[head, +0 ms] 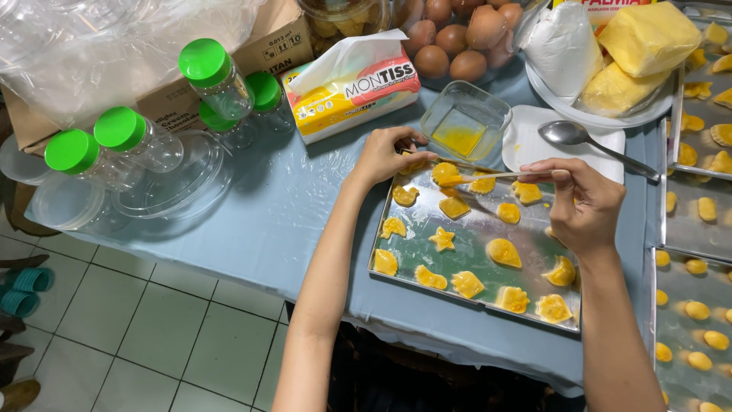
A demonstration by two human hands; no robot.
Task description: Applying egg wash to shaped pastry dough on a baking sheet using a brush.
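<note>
Right hand [583, 206] pinches brush [488, 176], glazing cookie [446, 174]; left hand [385, 156] pinches tray [473, 229] edge. Best: light, even strokes.

The scene is lit brightly and evenly from above, with only soft shadows cast. Glare is seen on the metal tray [473, 236], the spoon [568, 133] and the crumpled plastic wrap [114, 46]. Focus is held sharply at the centre; slight stretching is noticed toward the edges.

Baking tray [427, 236]: shiny metal. Spoon [572, 136]: polished metal. Jars [145, 145]: clear plastic, glossy green lids. Tablecloth [282, 221]: smooth, glossy.
</note>
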